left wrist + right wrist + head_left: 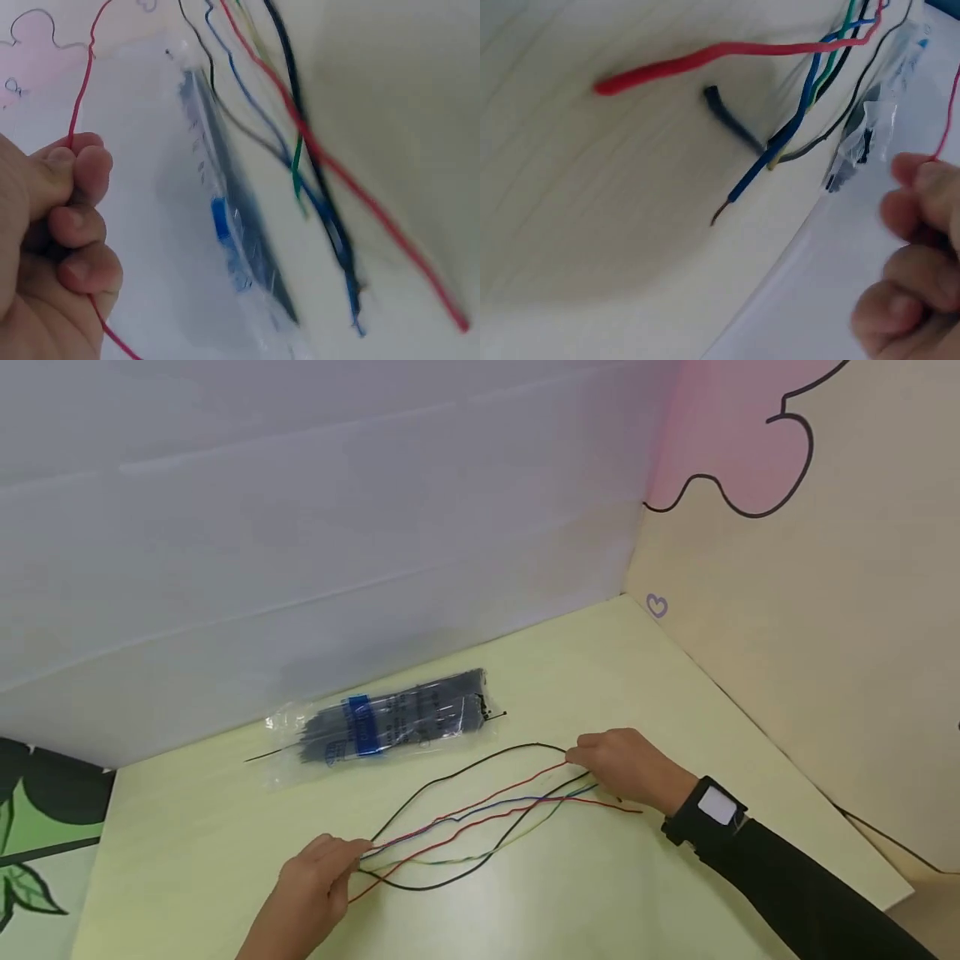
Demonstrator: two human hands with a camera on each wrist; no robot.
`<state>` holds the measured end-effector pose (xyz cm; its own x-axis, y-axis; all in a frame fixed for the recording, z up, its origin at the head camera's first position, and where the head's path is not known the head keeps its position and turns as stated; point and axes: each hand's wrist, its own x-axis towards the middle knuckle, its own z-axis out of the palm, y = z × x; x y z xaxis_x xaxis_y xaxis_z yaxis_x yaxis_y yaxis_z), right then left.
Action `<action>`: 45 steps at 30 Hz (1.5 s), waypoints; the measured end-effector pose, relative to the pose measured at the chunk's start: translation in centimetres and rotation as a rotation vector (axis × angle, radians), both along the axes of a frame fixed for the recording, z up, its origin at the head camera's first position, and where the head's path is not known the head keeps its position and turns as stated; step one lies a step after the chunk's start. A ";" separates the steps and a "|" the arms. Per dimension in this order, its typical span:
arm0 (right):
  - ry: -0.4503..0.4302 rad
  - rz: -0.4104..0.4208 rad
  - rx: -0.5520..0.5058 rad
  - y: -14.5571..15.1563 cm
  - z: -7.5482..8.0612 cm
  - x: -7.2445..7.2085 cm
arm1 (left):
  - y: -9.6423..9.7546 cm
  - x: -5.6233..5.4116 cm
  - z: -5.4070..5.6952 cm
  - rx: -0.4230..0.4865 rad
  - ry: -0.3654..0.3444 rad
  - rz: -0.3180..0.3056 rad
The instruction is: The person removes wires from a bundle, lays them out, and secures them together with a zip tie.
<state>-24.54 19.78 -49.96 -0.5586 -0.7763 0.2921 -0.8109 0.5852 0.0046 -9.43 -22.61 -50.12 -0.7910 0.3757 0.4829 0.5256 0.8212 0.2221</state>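
Observation:
My left hand (315, 885) and right hand (630, 768) pinch a thin red wire (495, 794) that runs between them. In the left wrist view the red wire (81, 94) passes through the curled fingers and comes out below. The right wrist view shows thumb and fingertips of the right hand (922, 247) pinching it. Under the hands lie a second red wire (615, 806), a blue wire (487, 807), two black wires, one at the back (438, 779) and one in front (427, 888), and a yellow-green wire (525, 835). Bare copper shows at the blue wire's end (720, 212).
Behind the wires lies a clear plastic bag (405, 717) of dark cable ties with a blue label; thin ties poke out at both ends. White sheeting (337, 527) stands behind the pale tabletop (187, 843), and a beige panel (825, 652) rises on the right.

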 end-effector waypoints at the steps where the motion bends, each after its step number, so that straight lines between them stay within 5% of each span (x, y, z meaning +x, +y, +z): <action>1: -0.002 -0.016 0.022 0.0 -0.1 0.1 | 0.0 0.1 -0.2 -0.005 -0.008 -0.021; 5: -0.054 -0.079 0.045 0.0 -0.6 0.2 | -0.1 0.4 -1.2 -0.009 -0.043 -0.049; 8: -0.080 -0.091 0.026 0.0 -1.1 0.1 | 0.0 0.3 -2.1 -0.019 -0.097 0.042; 14: -0.082 -0.059 0.000 -0.1 -2.1 -0.5 | 0.6 0.0 -3.3 -0.178 -0.263 0.217; 23: 0.014 -0.037 0.025 -1.0 -3.0 -1.0 | 0.8 0.0 -3.4 -0.200 -0.122 0.237; 27: -0.029 -0.055 0.056 -1.6 -3.1 -1.1 | 0.9 0.3 -3.4 -0.168 -0.122 0.243; 32: -0.085 -0.090 -0.024 -2.7 -1.6 -1.5 | 1.3 0.1 -3.5 -0.121 -0.022 0.196; 38: -0.042 -0.103 -0.052 -5.8 -0.1 -3.3 | 2.2 0.2 -3.5 -0.096 -0.001 0.190; 45: 0.034 -0.091 -0.063 -10.4 -1.0 -6.2 | 2.7 1.3 -3.5 -0.081 0.011 0.201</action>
<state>-30.70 9.36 -50.98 -0.6149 -0.7023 0.3587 -0.7544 0.6563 -0.0084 -8.10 -19.94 -53.63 -0.8489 0.2486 0.4666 0.3513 0.9247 0.1466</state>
